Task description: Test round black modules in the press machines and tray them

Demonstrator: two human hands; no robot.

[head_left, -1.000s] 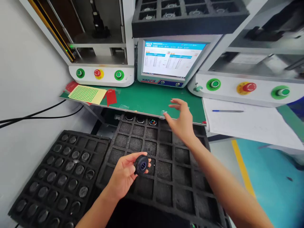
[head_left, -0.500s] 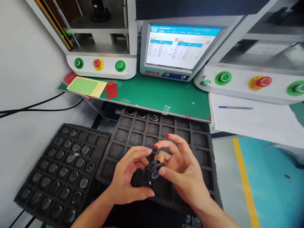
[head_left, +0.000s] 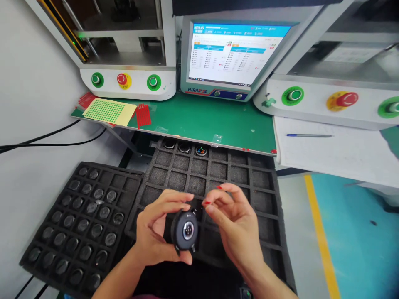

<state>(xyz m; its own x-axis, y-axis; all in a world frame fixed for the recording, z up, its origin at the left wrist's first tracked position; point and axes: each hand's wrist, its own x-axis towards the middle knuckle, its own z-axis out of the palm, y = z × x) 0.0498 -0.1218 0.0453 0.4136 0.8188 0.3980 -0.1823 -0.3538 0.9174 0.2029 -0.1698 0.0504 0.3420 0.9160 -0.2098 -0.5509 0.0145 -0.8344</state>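
Resting in left hand (head_left: 149,237): watch case (head_left: 183,234)

1. A round, dark watch body (head_left: 179,234), with short lugs jutting from its rim and no strap visible on them.
2. Its back faces the camera: a smooth dark disc with a pale-ringed, glossy round window near the middle and two small bright dots above it.
3. It stands nearly upright on edge, gripped by the left hand (head_left: 154,228), fingers at the top and thumb below.
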